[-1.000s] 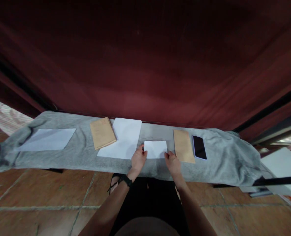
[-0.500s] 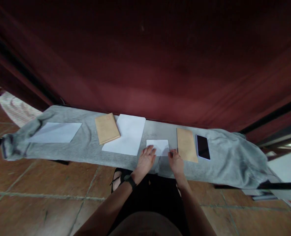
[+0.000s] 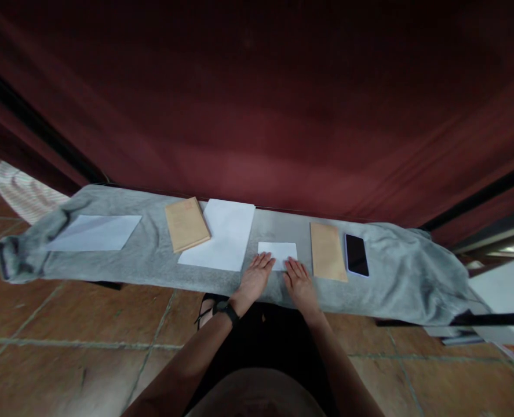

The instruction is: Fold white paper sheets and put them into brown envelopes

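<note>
A small white folded paper [image 3: 278, 251] lies flat on the grey cloth in front of me. My left hand [image 3: 255, 279] rests palm down with its fingertips on the paper's near left corner. On the near right corner lie the fingers of my right hand [image 3: 300, 285], stretched out and flat. Neither hand is closed around anything. Right of the paper is a brown envelope [image 3: 328, 252]. To the left, a stack of brown envelopes [image 3: 187, 225] partly covers larger white sheets [image 3: 226, 237].
The grey cloth [image 3: 152, 260] covers a narrow bench against a dark red wall [image 3: 257, 127]. A phone [image 3: 356, 255] lies beyond the single envelope. Another white sheet [image 3: 95, 231] is at the far left. Black metal bars [image 3: 491, 319] stick out at the ends.
My right hand has moved from the paper's right edge onto its near right corner, its fingers now flattened. My left hand stays on the left corner. The view has shifted slightly.
</note>
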`<state>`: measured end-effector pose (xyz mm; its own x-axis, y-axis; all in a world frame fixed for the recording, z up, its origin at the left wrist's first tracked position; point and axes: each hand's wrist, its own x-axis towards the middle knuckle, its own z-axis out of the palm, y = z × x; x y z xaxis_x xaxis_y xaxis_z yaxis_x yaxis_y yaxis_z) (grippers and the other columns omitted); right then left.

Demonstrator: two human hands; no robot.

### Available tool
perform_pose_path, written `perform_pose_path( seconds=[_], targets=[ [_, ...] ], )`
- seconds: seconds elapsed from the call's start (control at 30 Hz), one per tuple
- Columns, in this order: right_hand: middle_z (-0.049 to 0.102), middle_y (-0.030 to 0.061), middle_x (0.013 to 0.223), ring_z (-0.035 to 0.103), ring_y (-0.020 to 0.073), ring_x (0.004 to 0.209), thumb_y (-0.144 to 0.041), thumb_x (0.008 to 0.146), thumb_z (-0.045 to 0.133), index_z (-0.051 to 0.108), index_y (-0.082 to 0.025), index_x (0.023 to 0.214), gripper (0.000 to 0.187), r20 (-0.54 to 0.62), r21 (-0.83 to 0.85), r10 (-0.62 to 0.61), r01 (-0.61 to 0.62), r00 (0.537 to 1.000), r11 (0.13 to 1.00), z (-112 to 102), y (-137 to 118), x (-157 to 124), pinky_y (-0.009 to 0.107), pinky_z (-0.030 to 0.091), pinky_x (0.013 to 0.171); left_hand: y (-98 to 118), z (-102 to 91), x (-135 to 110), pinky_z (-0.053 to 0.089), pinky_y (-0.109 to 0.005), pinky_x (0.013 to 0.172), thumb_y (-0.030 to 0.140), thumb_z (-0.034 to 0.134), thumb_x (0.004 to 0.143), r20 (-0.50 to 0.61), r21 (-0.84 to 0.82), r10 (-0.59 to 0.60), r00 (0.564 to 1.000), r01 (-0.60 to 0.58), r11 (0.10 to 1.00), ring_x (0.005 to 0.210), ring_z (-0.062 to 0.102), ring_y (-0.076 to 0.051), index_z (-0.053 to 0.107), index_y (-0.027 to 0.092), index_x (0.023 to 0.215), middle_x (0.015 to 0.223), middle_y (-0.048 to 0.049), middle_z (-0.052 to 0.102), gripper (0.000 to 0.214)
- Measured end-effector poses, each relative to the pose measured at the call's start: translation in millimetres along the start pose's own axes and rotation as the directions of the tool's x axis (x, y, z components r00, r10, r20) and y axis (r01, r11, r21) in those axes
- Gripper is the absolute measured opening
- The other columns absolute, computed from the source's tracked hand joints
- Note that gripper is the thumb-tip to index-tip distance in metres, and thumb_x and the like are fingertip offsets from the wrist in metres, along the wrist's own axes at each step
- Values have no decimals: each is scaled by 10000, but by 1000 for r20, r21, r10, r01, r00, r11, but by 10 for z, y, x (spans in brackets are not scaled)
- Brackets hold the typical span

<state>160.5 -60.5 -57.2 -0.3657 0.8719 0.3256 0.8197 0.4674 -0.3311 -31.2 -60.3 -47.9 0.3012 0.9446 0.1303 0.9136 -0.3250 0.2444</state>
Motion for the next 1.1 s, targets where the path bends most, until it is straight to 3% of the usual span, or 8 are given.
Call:
perform_pose_path(
  seconds=[0.27, 0.43, 0.77, 1.1],
  targets=[
    [386, 148, 1569, 356, 275, 1460, -163, 987, 327, 440, -106, 1487, 516, 117, -171, -57, 77, 992, 982, 24, -20, -90, 514, 281, 1188, 288, 57, -163, 143, -438, 1252, 290, 307, 1021, 18, 69, 180, 983, -181, 981, 1505, 256, -213, 313, 106, 1536, 1603, -142, 335, 547],
    [378, 140, 1577, 349, 284, 1462, -196, 999, 342, 469, -151, 1473, 493, 111, -188, -26, 47, 994, 981, 33, -31, -129, 547, 291, 1177, 236, 15, -215, 134, -456, 1249, 436, 357, 1012, 3, 93, 220, 975, -220, 971, 1518, 216, -251, 314, 69, 1530, 1608, -179, 299, 636],
    [367, 193, 1573, 373, 287, 1440, -338, 1038, 280, 339, -77, 1535, 564, 17, -158, 55, -52, 998, 986, 120, -7, -192, 500, 282, 1175, 166, 36, -274, 179, -474, 1230, 625, 441, 947, 13, 114, 235, 972, -235, 965, 1510, 212, -327, 311, -3, 1509, 1587, -267, 269, 852],
    [407, 197, 1551, 411, 303, 1411, -393, 1043, 256, 356, -83, 1530, 586, -43, -138, 125, -130, 991, 982, 122, -27, -254, 502, 300, 1159, 83, 34, -327, 166, -497, 1223, 707, 439, 906, 76, 165, 256, 964, -266, 950, 1501, 206, -376, 292, -55, 1498, 1577, -325, 228, 976]
  ],
)
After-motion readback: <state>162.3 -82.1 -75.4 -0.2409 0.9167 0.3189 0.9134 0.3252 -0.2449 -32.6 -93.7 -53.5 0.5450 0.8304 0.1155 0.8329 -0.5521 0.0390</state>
